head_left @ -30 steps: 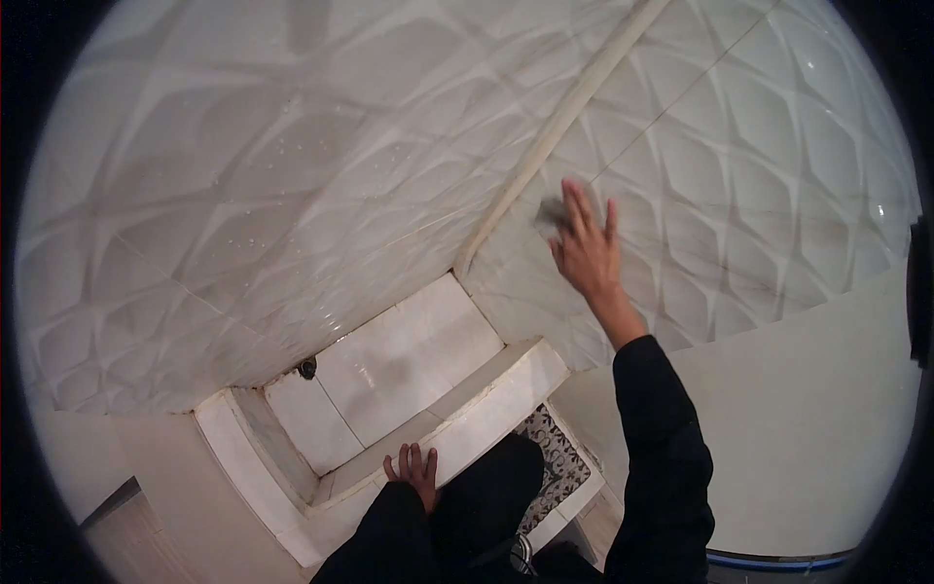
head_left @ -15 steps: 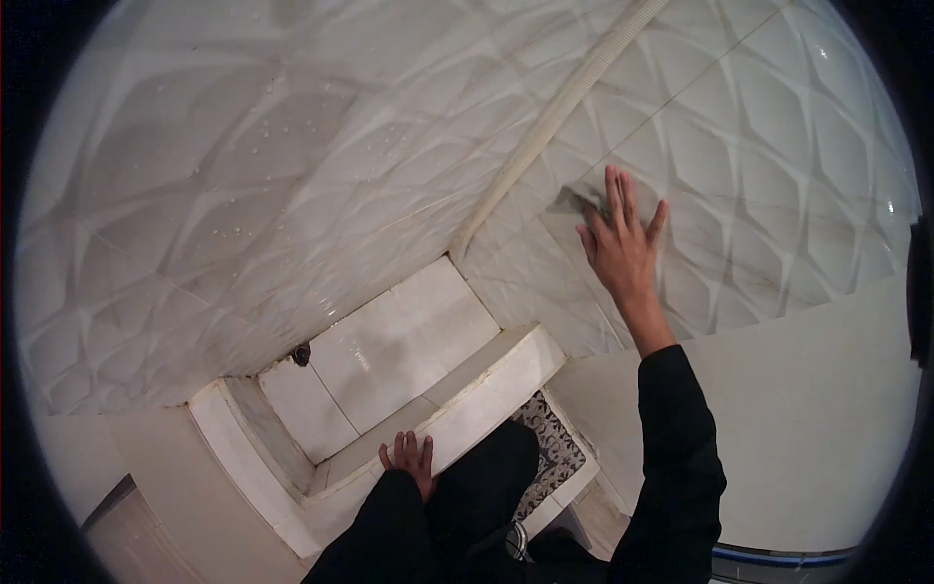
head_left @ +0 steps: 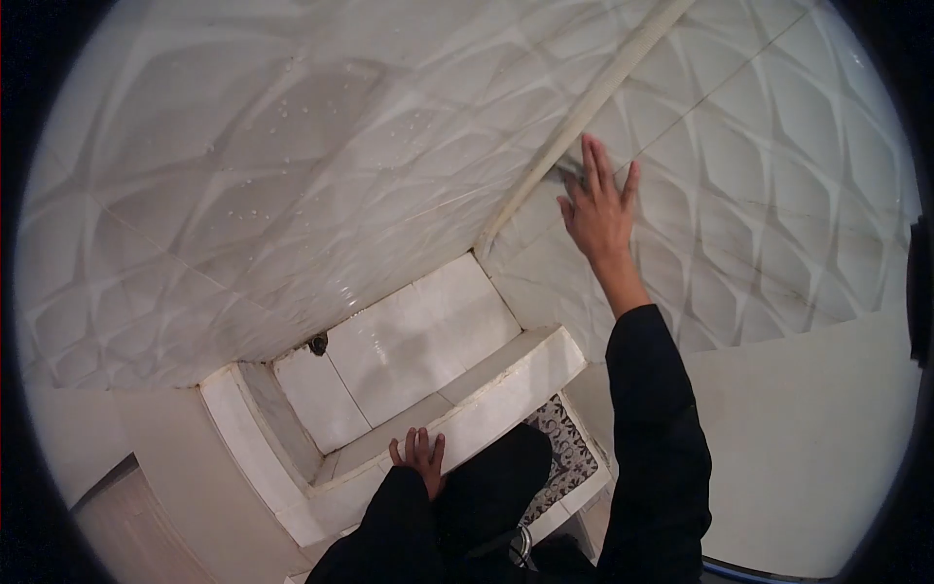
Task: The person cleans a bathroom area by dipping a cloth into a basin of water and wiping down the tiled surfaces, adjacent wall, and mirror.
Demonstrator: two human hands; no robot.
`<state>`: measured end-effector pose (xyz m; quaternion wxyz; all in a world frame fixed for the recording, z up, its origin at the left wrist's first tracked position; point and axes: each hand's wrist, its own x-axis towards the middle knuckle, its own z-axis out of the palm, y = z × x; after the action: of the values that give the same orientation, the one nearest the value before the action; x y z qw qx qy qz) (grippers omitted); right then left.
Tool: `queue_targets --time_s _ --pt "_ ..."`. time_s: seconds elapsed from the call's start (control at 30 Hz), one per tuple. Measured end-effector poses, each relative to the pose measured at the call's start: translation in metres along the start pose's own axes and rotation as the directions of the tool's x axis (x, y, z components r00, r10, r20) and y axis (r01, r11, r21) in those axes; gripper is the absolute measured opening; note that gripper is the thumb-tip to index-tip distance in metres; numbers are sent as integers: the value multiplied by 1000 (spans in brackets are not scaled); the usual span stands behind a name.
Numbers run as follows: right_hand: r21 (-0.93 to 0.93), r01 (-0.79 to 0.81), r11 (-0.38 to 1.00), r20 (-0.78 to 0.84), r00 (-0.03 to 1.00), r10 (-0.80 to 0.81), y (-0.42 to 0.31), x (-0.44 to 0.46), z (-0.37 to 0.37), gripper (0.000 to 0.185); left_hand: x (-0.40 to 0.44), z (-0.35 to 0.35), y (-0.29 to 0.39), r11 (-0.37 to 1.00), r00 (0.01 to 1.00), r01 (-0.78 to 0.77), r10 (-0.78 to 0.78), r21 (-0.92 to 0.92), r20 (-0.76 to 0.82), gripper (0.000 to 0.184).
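Fingers of the right hand reach up the right-hand wall, extended and spread apart. A small dark grey thing shows beside them, partly covered and too blurred to name; it lies by the wall, between the fingers and the pale strip that runs down the corner. Whether the hand grips it or only presses on it, I cannot tell.

The left hand is open, its fingers spread on the white tiled ledge near the person's dark-clad leg.

For the right hand, the corner strip is the near limit on the left, with the left-hand wall turning away beyond it, dotted with water drops. To the right there is wide room: raised, net-like tile relief spreads outward, crossed by a thin slanting joint and ending below in a sloping edge above a smooth wall.

The ledge fences off a sunken tiled floor, boxed in by both relief walls and, on the left, by a low tiled curb. Brownish marks follow several of its seams. A small dark fitting stands at the foot of the left-hand wall. Outside the ledge, close to the leg, a black-and-white scroll-patterned panel is set within a pale border, leaving only a narrow space there.
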<state>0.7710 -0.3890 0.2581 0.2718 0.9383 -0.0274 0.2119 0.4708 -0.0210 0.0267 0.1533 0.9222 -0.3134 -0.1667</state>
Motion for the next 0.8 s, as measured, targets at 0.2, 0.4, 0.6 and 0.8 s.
queue_targets --time_s 0.2,0.4,0.6,0.8 --pt "-74 -51 996 -122 992 41 4 28 -7 32 0 11 0 983 1000 -10 13 181 -15 87" --pt "-46 -1 999 -72 997 -2 -5 10 17 37 -1 25 -4 987 1000 1 1 159 -7 91" --pt "-90 124 988 125 986 -112 -22 -57 50 36 1 4 -1 995 991 3 -17 99 135 90" --pt "-148 176 973 158 976 -153 -17 -95 53 39 2 3 1 997 983 30 -43 73 179 89"
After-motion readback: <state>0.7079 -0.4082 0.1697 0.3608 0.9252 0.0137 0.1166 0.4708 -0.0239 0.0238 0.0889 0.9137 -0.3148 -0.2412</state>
